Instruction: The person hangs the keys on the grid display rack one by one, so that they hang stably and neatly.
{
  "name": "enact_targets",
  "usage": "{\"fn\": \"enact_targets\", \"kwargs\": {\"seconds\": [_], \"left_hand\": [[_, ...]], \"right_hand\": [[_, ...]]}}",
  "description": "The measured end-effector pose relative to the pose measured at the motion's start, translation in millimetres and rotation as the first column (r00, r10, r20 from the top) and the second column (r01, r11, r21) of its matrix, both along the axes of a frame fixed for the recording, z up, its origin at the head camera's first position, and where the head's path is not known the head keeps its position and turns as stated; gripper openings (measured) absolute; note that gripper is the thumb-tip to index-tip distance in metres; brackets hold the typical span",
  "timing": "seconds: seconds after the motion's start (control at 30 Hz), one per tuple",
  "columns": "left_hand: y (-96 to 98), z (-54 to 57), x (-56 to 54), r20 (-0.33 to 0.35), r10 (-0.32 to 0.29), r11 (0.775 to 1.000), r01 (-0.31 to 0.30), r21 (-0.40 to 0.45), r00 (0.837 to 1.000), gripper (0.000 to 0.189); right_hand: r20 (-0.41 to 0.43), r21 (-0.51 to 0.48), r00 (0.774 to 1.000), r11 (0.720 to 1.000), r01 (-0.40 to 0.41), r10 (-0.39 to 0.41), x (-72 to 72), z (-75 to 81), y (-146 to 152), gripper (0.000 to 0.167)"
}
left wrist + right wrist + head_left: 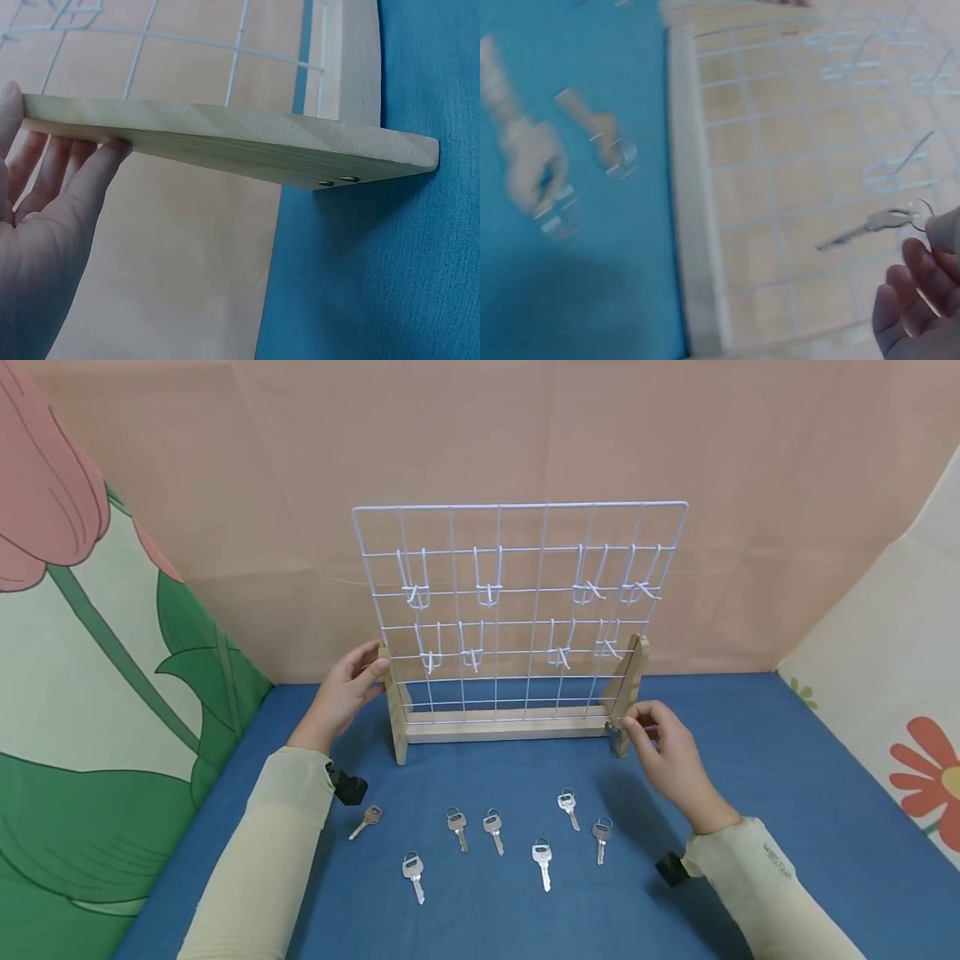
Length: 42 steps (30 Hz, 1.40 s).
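My left hand (347,689) grips the left wooden upright of the wire rack (393,710), thumb and fingers on opposite sides of the board in the left wrist view. My right hand (666,756) is beside the right wooden upright (627,689). Between its thumb and fingers it pinches a key (874,226) by its ring, and the blade points away from the fingertips. White wire hooks (487,587) hang on the grid in two rows. On the blue cloth in front lie several silver keys (542,856) with rings.
A blue cloth (480,927) covers the table. Behind the rack is a plain tan backdrop (525,435). Flower-patterned panels stand at the left (90,693) and right (900,693). One brownish key (370,818) lies near my left sleeve.
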<state>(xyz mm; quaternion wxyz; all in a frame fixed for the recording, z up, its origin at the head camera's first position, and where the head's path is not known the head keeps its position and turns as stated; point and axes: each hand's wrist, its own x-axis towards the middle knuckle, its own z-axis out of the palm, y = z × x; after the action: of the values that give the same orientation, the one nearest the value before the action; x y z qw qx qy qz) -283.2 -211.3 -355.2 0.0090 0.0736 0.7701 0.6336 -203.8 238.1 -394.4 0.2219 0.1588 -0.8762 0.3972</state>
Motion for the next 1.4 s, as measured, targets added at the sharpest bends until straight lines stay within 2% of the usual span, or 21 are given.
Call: {"fn": "enact_targets", "kwargs": {"seconds": [0.1,0.23,0.53,0.73,0.83,0.97,1.17,1.27,1.4], "left_hand": [[-0.3,0.2,0.1,-0.01,0.003,1.0,-0.003,-0.004,1.0,0.067],[-0.1,-0.6,-1.1,-0.021,0.005,1.0,-0.005,-0.011,1.0,0.067],[-0.5,-2.7,-1.5,-0.027,0.007,1.0,-0.007,-0.026,1.0,0.067],[-2.2,-1.4,1.0,-0.026,0.019,0.999,-0.02,-0.033,0.999,0.066],[-3.0,-1.1,1.8,-0.031,0.015,0.999,-0.016,-0.038,0.999,0.066],[-4.1,-1.3,2.6,-0.037,0.012,0.998,-0.014,-0.056,0.999,0.066],[-2.7,-1.8,2.4,-0.047,0.013,0.998,-0.015,-0.054,0.999,0.065],[-0.4,-1.8,2.0,-0.05,0.01,0.999,-0.012,-0.053,0.999,0.065],[1.4,-1.8,2.0,-0.053,0.014,0.998,-0.017,-0.053,0.999,0.065]], "right_hand": [[-0.062,-0.124,0.998,0.992,-0.005,-0.002,-4.5,14.9,-6.1,0.01],[-0.116,-0.253,0.993,0.967,-0.022,-0.007,-10.7,36.0,-10.0,0.012],[-0.22,-0.383,0.975,0.922,-0.051,-0.037,-22.5,86.2,-12.7,0.018],[-0.255,-0.442,0.966,0.894,-0.078,-0.042,-31.3,108.4,-14.7,0.006],[-0.251,-0.459,0.967,0.885,-0.073,-0.05,-35.3,113.9,-14.7,0.005],[-0.237,-0.454,0.969,0.89,-0.046,-0.071,-42.0,117.2,-12.6,0.006],[-0.149,-0.423,0.984,0.906,0.028,-0.1,-55.3,116.8,-8.3,0.003],[-0.104,-0.415,0.99,0.909,0.047,-0.098,-62.1,114.7,-6.4,0.01],[-0.09,-0.383,0.991,0.922,0.056,-0.098,-69.2,112.9,-7.6,0.02]]}}
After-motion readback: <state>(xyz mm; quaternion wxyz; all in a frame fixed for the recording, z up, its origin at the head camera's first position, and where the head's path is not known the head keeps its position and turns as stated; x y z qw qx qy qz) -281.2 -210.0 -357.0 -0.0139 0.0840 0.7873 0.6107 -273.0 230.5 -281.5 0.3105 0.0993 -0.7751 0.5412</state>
